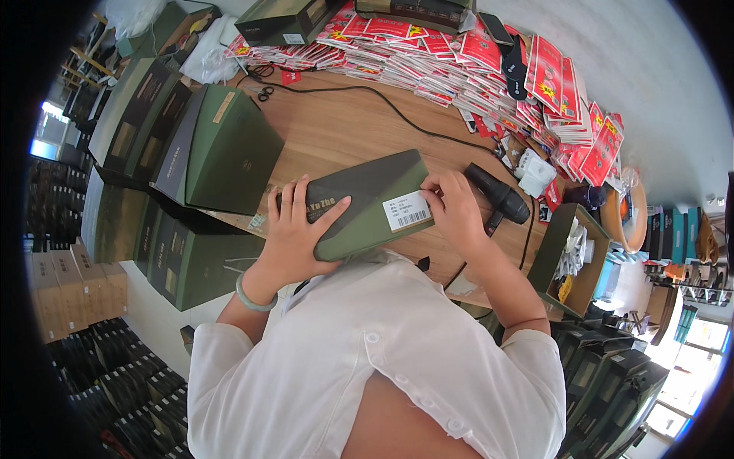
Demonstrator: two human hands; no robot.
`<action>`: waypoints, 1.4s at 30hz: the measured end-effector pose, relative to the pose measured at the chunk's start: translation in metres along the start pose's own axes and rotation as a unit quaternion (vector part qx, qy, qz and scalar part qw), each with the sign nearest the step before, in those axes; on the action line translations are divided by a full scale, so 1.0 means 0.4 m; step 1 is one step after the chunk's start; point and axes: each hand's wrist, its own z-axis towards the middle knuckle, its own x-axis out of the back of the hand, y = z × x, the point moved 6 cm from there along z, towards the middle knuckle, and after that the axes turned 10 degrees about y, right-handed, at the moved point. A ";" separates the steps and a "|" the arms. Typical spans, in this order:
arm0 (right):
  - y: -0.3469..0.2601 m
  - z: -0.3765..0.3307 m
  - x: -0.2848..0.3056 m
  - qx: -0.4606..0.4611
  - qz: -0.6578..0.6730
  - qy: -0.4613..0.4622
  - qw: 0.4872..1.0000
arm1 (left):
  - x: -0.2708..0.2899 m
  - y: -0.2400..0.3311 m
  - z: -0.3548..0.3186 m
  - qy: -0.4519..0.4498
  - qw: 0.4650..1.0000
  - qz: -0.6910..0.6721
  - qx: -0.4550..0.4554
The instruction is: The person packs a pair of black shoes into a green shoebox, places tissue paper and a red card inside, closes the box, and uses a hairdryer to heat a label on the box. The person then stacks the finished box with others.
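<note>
A dark green and grey shoe box [359,183] lies tilted on the table's near side, against my body. My left hand [297,233] grips its left end, with the fingers spread over the side and the thumb low near the bottom edge. On the box's right part sits a white barcode label [407,211]. My right hand [456,208] is at the label's right edge, thumb and forefinger pinched together there. The fingertips partly cover that edge, and the label looks flat on the box.
Stacked green boxes [233,157] stand at the left. A black hair dryer [501,195] with a cord lies to the right, beside an open box [585,256] of small items. Piles of red printed packets [428,65] line the back, with a phone [495,29] on top. Scissors [265,93] lie far left.
</note>
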 end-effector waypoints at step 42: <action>-0.050 -0.044 -0.040 0.024 -0.207 0.014 0.978 | 0.008 0.008 -0.020 0.035 0.999 -0.011 0.004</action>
